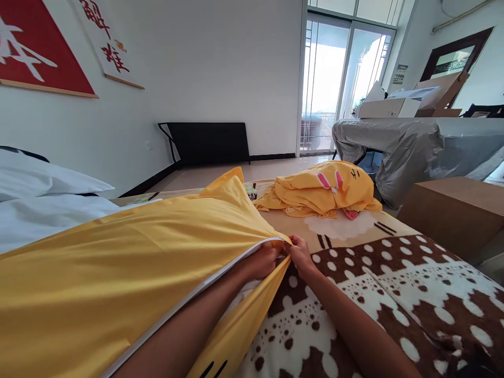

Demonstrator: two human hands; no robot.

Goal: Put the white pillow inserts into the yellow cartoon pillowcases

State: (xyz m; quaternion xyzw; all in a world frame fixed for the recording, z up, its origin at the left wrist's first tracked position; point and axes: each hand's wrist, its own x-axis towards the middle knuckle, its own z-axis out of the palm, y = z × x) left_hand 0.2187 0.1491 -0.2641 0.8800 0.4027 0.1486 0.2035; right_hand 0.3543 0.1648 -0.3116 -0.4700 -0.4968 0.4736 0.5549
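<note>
A yellow fabric cover (137, 257) stretches over the bed from the left side, its long opening edged with a white strip. My left hand (266, 262) reaches into this opening, fingers curled closed near its right-hand end; the fold partly hides what they grip. At that same end, my right hand (300, 254) pinches the gathered edge of the cover, close beside the left. Some white material shows inside the opening under my left forearm. Below, the cover's lower layer hangs toward me with black printed strokes.
A bunched yellow cloth (323, 189) with pink rabbit ears lies on the patterned blanket (378, 294). White pillows (47, 178) are at left, a cardboard box (452, 215) at right. Behind stand a plastic-draped table (397, 142) with boxes and a folded black frame (208, 143) against the wall.
</note>
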